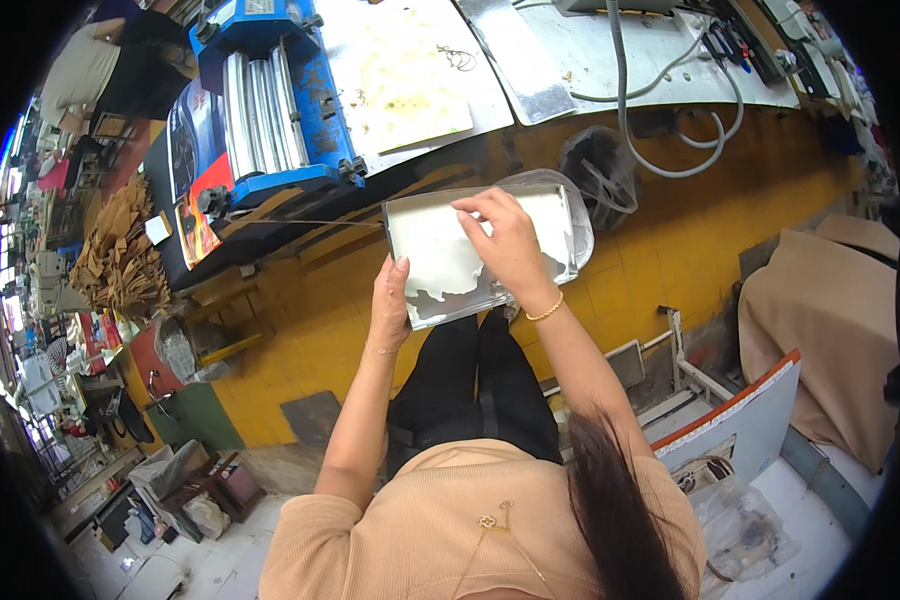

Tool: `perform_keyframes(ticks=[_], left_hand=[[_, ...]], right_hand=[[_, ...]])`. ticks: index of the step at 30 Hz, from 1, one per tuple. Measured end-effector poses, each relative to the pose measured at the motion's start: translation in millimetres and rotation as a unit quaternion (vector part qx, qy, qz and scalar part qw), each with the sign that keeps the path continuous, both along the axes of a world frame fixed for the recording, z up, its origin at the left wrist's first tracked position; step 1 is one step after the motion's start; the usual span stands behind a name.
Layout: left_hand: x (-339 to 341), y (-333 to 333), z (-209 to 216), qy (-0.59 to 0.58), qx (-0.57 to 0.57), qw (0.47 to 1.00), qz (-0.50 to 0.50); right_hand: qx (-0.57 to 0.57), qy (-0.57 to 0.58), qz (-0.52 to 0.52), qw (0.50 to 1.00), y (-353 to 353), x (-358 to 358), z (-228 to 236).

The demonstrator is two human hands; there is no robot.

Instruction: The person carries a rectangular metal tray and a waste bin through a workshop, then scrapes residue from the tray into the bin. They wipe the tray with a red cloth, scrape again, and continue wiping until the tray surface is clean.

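Note:
Before my body I hold a shallow rectangular metal tray (575,225). My left hand (391,300) grips its left side, thumb at the rim and fingers mostly hidden beneath. A white layer (430,240) covers most of the tray's bottom, with ragged grey patches bare along the near edge. Over the tray's right half is my right hand (510,240), its fingers bent together in a pinch. Whatever may be between those fingertips is too small to make out. Clear plastic (583,240) shows around the tray's far right corner.
A blue roller machine (270,110) stands on the bench at the far left, beside a stained pale board (410,90). A grey hose (620,80) hangs off the bench's right part. Brown sheets (120,250) are heaped at left; tan material (820,330) drapes at right. Another person (80,70) is far left.

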State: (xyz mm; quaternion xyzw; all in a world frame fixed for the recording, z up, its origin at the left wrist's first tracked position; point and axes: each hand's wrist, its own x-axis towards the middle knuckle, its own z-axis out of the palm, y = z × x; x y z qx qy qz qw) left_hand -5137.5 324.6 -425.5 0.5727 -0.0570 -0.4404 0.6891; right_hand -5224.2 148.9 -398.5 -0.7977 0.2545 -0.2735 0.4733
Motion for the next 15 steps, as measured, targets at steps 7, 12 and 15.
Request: perform_keyframes(ticks=[7,12,15], left_hand=[[2,-7,4,0.027,0.023,0.999,-0.012],[6,-14,7,0.026,0.010,1.000,0.011],[11,-20,11,0.027,0.012,1.000,0.009]], right_hand=[[-0.014,-0.034,-0.001,0.999,-14,4,25],[0.090,-0.051,-0.040,0.994,-32,-26,44],[0.087,-0.018,-0.042,0.995,-32,-45,52]])
